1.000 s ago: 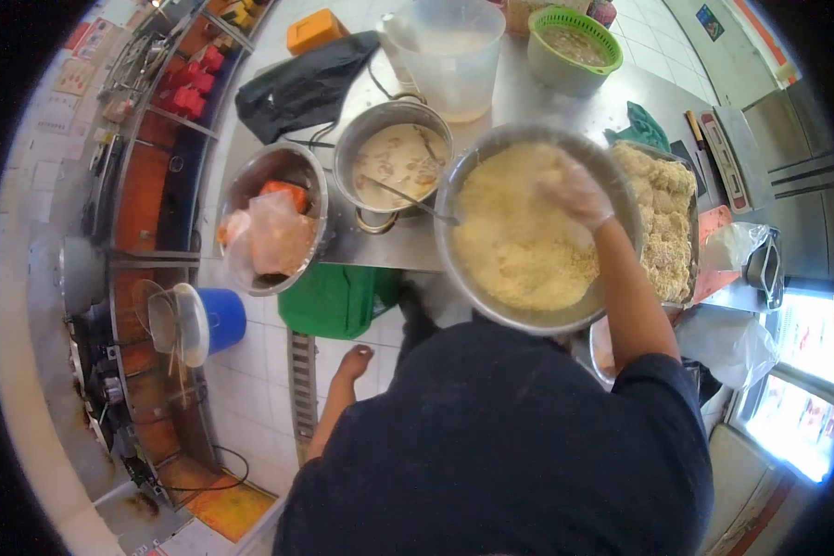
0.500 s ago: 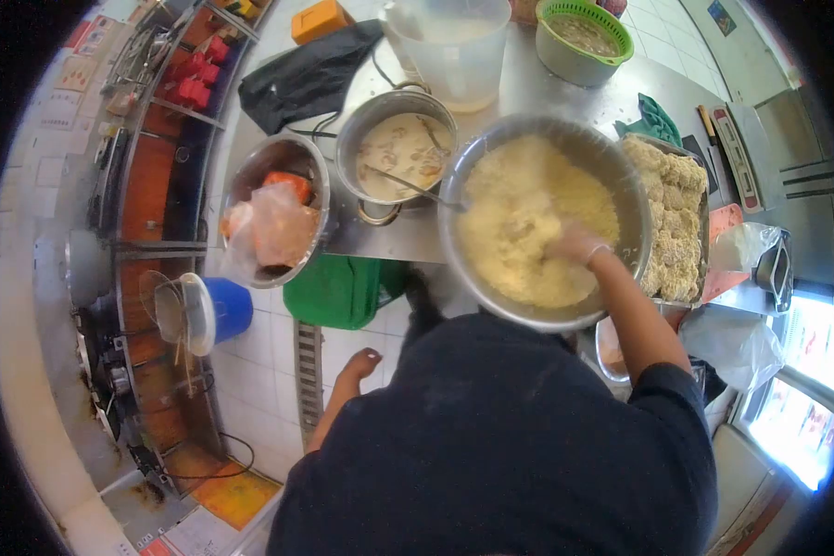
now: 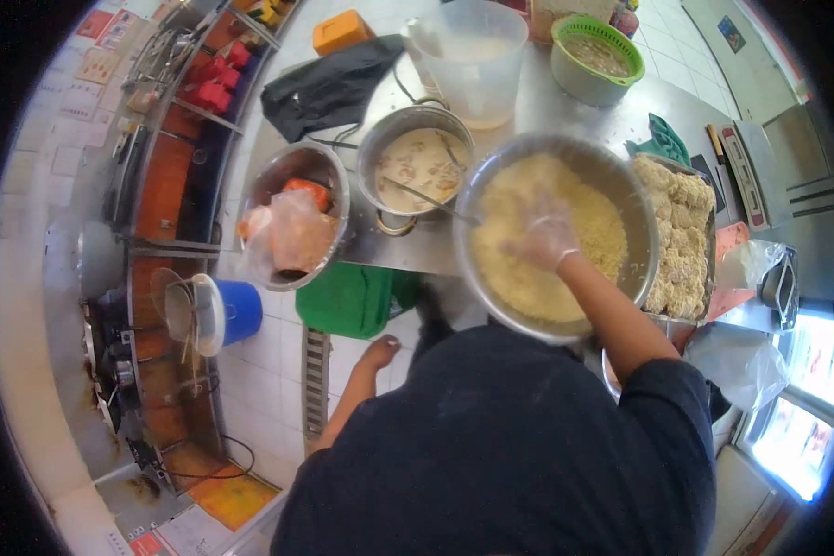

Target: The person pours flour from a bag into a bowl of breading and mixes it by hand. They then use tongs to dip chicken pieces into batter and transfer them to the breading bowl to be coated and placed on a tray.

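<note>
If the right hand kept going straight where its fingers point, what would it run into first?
Most likely the yellow crumbs just ahead of the right hand, then the far wall of the metal bowl. Its depth over the crumbs is unclear.

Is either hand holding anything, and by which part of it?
No hold shows. The right hand is spread over the crumbs in the bowl, palm hidden; nothing shows in the left hand.

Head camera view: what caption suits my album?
Right hand spread over pale yellow crumbs in a round silver metal bowl.
</note>
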`<act>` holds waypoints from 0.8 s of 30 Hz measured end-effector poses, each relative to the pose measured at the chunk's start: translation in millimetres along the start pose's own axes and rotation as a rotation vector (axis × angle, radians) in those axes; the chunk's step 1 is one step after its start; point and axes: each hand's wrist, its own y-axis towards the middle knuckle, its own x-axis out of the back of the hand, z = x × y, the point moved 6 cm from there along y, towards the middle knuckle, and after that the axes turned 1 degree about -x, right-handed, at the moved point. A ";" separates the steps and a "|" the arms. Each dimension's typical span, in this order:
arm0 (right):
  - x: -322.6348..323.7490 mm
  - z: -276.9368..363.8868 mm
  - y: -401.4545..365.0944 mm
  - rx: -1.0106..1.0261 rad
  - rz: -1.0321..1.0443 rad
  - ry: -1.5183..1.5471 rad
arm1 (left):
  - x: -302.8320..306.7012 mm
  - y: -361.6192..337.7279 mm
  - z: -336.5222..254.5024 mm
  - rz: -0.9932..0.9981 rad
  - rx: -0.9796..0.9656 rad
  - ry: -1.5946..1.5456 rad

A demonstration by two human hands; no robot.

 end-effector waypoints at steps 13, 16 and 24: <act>-30.1 -91.2 23.8 0.037 0.241 0.993 | -36.6 -31.0 80.3 0.076 0.211 -0.066; 27.1 -79.1 9.6 0.356 -0.051 0.576 | -41.1 -31.4 94.0 0.088 0.153 -0.079; 79.0 -77.7 -16.4 -0.003 0.064 0.773 | -28.6 -15.1 73.0 0.053 0.174 -0.105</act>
